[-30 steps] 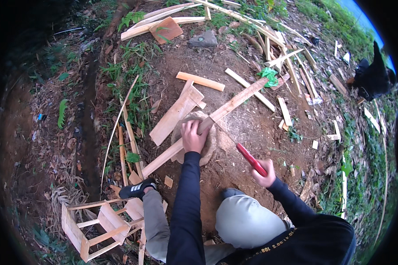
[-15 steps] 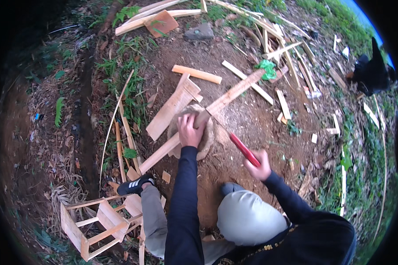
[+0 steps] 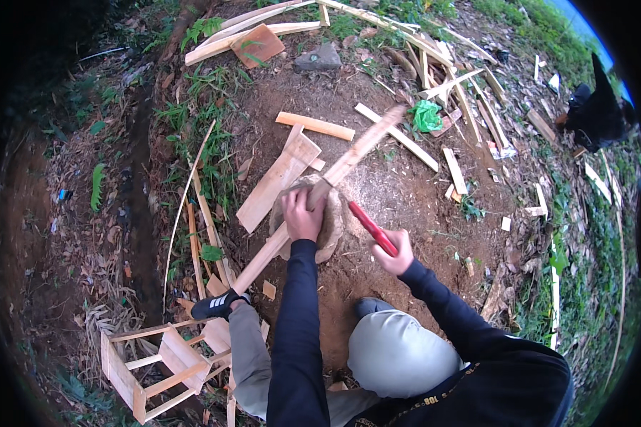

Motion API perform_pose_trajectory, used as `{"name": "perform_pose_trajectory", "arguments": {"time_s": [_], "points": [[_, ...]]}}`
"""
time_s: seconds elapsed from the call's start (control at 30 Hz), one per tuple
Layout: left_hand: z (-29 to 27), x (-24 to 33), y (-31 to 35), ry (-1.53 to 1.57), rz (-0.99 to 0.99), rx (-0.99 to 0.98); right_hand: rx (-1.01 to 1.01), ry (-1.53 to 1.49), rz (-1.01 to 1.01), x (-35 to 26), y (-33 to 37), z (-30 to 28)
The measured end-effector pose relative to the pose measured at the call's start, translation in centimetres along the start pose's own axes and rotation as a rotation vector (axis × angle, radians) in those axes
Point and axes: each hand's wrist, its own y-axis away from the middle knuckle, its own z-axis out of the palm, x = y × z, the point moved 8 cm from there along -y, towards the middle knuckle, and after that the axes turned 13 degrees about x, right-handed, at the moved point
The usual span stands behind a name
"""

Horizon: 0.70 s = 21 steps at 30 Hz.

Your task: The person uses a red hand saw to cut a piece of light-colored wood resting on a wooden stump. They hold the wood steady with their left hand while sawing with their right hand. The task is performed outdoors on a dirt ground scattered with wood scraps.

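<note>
A long wooden plank (image 3: 360, 151) lies diagonally across a round stump or stone block (image 3: 332, 238). My left hand (image 3: 304, 213) presses down on the plank over the block, its fingers wrapped round the edge. My right hand (image 3: 394, 250) grips a handsaw (image 3: 372, 227) by its red handle. The thin blade runs toward the plank and meets it just beyond my left hand, at a dark cut line. Most of the blade is hard to see. Beside the block, a wider board (image 3: 278, 178) rests on the ground with smaller offcuts at its far end.
A small wooden frame (image 3: 171, 363) stands at the lower left, near my shoe (image 3: 216, 304). Loose strips (image 3: 399, 136) and a green plastic bag (image 3: 426, 115) lie beyond the plank. More lumber (image 3: 459, 92) is piled at the far right. A dark shape (image 3: 598, 114) is near the right rim.
The saw and my right hand have moved up and left toward the plank, so less blade shows. The plank's far end has swung slightly left. My left hand stays on it.
</note>
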Motion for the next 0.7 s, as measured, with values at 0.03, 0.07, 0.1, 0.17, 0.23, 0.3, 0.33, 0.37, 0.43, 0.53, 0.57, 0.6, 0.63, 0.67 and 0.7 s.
{"name": "perform_pose_trajectory", "arguments": {"time_s": [0.03,0.07,0.1,0.17,0.23,0.3,0.33,0.37,0.43,0.53,0.57,0.6,0.63,0.67,0.7], "points": [[0.0,0.0,-0.2,0.001,0.015,-0.006,-0.029,0.045,-0.038,0.2,-0.6,0.2],[-0.1,0.0,-0.4,0.002,0.031,-0.012,-0.021,0.002,0.025,0.7,-0.3,-0.5],[-0.4,-0.1,0.0,-0.005,0.033,-0.019,-0.027,-0.041,0.094,1.4,0.8,-1.2],[-0.8,-0.1,-0.4,-0.033,0.034,-0.011,-0.078,-0.028,0.024,1.2,3.6,-3.9],[-0.6,0.4,0.1,-0.039,0.061,-0.003,-0.075,-0.010,0.103,0.0,4.5,-5.5],[-0.6,-0.1,0.3,-0.037,0.053,-0.033,-0.087,-0.016,0.096,-0.5,2.2,-3.0],[-0.2,0.5,0.2,-0.014,0.065,-0.037,-0.071,0.009,0.025,0.8,0.8,-1.8],[0.0,0.7,0.2,-0.007,0.072,-0.036,-0.036,-0.045,0.001,0.7,-1.0,-0.1],[0.0,0.5,0.3,-0.012,0.054,-0.053,-0.041,-0.006,0.041,1.1,-3.0,2.1],[-0.4,0.0,0.4,-0.028,0.021,-0.057,-0.074,0.034,0.056,0.1,0.6,-1.0],[-0.8,0.0,0.2,-0.023,0.031,-0.041,-0.065,-0.021,0.062,0.4,2.4,-2.8],[-1.1,-0.1,0.3,-0.041,0.048,-0.027,-0.091,-0.043,0.112,0.2,3.8,-4.2],[-0.9,0.5,0.2,-0.042,0.072,-0.018,-0.094,-0.045,0.135,-0.4,4.4,-5.7],[-0.9,0.5,-0.2,-0.029,0.074,-0.028,-0.077,-0.057,0.081,-0.2,3.4,-4.9],[-0.6,0.5,0.4,-0.032,0.064,-0.043,-0.049,-0.052,0.052,0.4,2.8,-4.4]]}}
